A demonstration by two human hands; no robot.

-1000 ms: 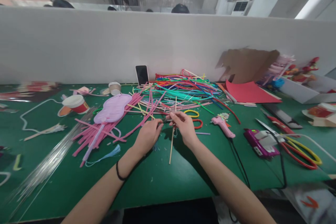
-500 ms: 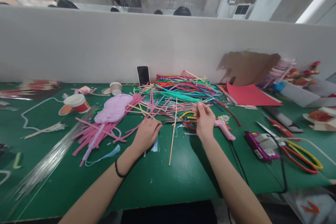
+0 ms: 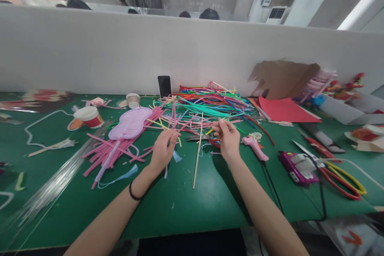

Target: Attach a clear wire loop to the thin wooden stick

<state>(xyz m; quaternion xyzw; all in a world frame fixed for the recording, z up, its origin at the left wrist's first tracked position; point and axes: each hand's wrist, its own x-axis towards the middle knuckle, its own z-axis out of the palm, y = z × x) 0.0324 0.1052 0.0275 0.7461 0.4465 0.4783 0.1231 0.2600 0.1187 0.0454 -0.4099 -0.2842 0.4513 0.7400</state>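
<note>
My left hand (image 3: 164,149), a dark band at its wrist, is at the right end of the pink pipe cleaners (image 3: 115,155). Its thumb lies along curled fingers; whatever they hold is hidden. Pinched fingertips on my right hand (image 3: 228,141) have something too thin to make out, in front of the colourful pipe cleaner pile (image 3: 207,104). Between the hands a thin wooden stick (image 3: 197,164) lies over scissors (image 3: 199,138). A light blue tassel (image 3: 177,157) is beside my left hand. Left of it, a lilac fuzzy cloud-shaped fan (image 3: 132,123) rests on the pink pipe cleaners.
A pink glue gun (image 3: 255,148) with a black cord lies right of my right hand. Farther right are a purple power strip (image 3: 297,170) and large scissors (image 3: 345,180). A phone (image 3: 165,87) leans on the partition (image 3: 120,52). A paper cup (image 3: 88,117) stands at left.
My left hand has turned so its fingers point more away from me, and shifted slightly left. My right hand has moved a little left and down.
</note>
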